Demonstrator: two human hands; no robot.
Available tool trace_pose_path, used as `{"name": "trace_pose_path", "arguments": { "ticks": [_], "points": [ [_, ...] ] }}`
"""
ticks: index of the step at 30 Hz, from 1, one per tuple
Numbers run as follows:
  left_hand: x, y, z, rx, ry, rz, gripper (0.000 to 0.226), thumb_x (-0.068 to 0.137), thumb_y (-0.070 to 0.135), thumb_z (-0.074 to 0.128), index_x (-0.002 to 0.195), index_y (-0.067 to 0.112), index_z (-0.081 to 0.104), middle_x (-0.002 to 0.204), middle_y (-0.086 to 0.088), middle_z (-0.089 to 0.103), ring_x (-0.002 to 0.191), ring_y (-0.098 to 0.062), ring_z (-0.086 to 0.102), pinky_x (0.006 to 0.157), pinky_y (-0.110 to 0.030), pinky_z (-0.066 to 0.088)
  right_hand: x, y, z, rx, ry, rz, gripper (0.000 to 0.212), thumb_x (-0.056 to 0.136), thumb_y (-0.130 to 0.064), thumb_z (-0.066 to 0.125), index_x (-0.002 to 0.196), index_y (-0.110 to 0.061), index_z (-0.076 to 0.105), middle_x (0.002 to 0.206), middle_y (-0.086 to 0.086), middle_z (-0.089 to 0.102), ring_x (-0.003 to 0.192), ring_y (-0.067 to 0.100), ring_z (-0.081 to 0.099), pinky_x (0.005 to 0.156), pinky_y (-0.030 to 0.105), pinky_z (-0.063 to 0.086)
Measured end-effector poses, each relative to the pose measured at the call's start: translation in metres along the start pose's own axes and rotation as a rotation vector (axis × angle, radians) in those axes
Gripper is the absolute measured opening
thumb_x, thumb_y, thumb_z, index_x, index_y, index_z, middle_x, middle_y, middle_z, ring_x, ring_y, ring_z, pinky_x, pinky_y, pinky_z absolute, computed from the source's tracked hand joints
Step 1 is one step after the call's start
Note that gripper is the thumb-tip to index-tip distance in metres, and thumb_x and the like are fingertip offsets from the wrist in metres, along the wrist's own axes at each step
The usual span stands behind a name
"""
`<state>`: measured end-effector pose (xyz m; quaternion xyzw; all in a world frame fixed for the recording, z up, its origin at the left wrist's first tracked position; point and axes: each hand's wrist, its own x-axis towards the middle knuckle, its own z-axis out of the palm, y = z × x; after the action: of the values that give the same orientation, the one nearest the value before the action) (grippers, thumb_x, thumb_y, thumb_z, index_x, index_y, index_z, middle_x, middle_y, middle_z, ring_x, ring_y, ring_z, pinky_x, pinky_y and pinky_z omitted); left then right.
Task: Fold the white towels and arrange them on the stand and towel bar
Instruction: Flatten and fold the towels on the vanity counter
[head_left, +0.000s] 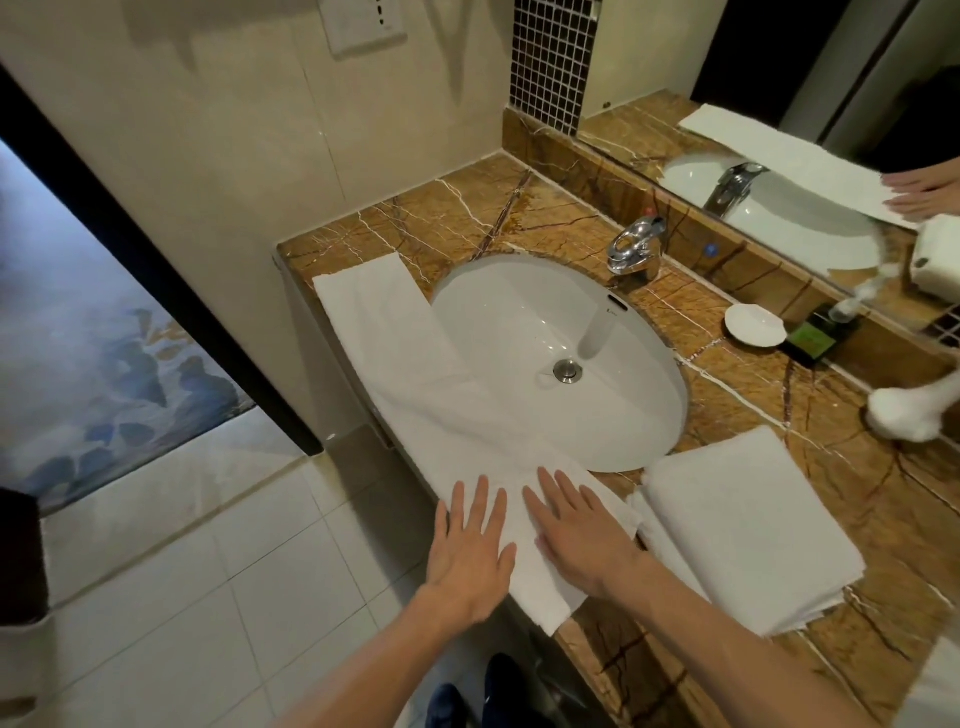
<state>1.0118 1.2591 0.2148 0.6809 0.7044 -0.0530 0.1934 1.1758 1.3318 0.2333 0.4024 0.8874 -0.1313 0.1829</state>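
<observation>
On the brown veined marble bench (597, 218), a long white towel folded into a narrow strip (415, 384) lies along the front edge, partly covering the rim of the oval white sink (561, 353), and both hands press flat on its near end with fingers straight and spread, the left hand (470, 551) beside the right hand (579, 535). Just to the right of that strip sits a stack of folded white towels (748, 525), while a chrome tap (636, 247) and a small white dish (754, 324) stand behind the sink, below the wall mirror (810, 130).
</observation>
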Motion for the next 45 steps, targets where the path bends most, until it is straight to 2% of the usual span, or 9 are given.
{"name": "trace_pose_path", "arguments": {
  "ticks": [4,7,15,23,31,37,45],
  "points": [
    [0.002,-0.003,0.003,0.023,0.009,0.027,0.062,0.096,0.051,0.007,0.141,0.026,-0.027,0.147,-0.002,-0.036,0.138,-0.028,-0.031,0.113,-0.046,-0.020,0.001,-0.004,-0.005,-0.010,0.059,0.002,0.057,0.104,-0.035,0.023,0.154,-0.016,0.002,0.160,0.016,-0.011,0.148,0.033,-0.005,0.119,0.043,0.001],
    [0.010,-0.009,-0.001,0.038,0.030,0.021,0.060,0.094,0.052,0.003,0.138,0.029,-0.029,0.148,-0.003,-0.034,0.136,-0.027,-0.033,0.112,-0.046,-0.022,0.011,-0.011,-0.019,0.039,0.135,-0.021,0.053,0.104,-0.028,0.028,0.153,-0.014,0.012,0.160,0.017,-0.009,0.148,0.034,-0.005,0.118,0.041,-0.001],
    [0.051,-0.051,-0.036,0.063,0.033,-0.153,0.063,0.097,0.052,0.009,0.149,0.024,-0.015,0.154,-0.007,-0.027,0.142,-0.032,-0.024,0.111,-0.049,-0.018,0.052,-0.028,-0.046,0.022,0.075,-0.161,0.056,0.104,-0.030,0.023,0.154,-0.015,0.001,0.161,0.011,-0.011,0.148,0.030,-0.009,0.119,0.044,-0.002],
    [0.072,-0.095,-0.060,-0.034,0.071,-0.201,0.063,0.098,0.050,0.016,0.150,0.024,-0.009,0.158,-0.008,-0.019,0.145,-0.030,-0.015,0.115,-0.047,-0.010,0.109,-0.044,-0.071,0.069,0.073,-0.162,0.059,0.104,-0.031,0.027,0.154,-0.018,-0.002,0.160,0.016,-0.009,0.148,0.034,-0.005,0.119,0.044,0.001],
    [0.123,-0.170,-0.090,-0.025,0.106,-0.200,0.063,0.098,0.048,0.020,0.151,0.025,-0.006,0.160,-0.007,-0.010,0.146,-0.031,-0.006,0.117,-0.048,-0.003,0.195,-0.067,-0.099,0.074,0.080,-0.146,0.058,0.104,-0.031,0.028,0.154,-0.022,0.001,0.160,0.017,-0.007,0.148,0.034,-0.002,0.119,0.044,0.003],
    [0.170,-0.211,-0.117,0.006,0.108,-0.189,0.063,0.098,0.049,0.018,0.151,0.024,-0.006,0.160,-0.007,-0.012,0.146,-0.032,-0.012,0.118,-0.050,-0.002,0.246,-0.074,-0.124,0.083,0.108,-0.079,0.057,0.103,-0.033,0.029,0.154,-0.021,0.006,0.161,0.015,-0.002,0.148,0.036,0.001,0.119,0.046,0.008],
    [0.245,-0.255,-0.138,0.108,0.109,-0.199,0.070,0.093,0.060,0.009,0.148,0.025,-0.019,0.156,-0.010,-0.026,0.142,-0.034,-0.025,0.111,-0.052,-0.017,0.322,-0.064,-0.153,0.042,0.117,-0.096,0.058,0.103,-0.040,0.022,0.153,-0.015,0.009,0.161,0.012,-0.002,0.148,0.034,-0.001,0.118,0.048,0.007]
  ]
}}
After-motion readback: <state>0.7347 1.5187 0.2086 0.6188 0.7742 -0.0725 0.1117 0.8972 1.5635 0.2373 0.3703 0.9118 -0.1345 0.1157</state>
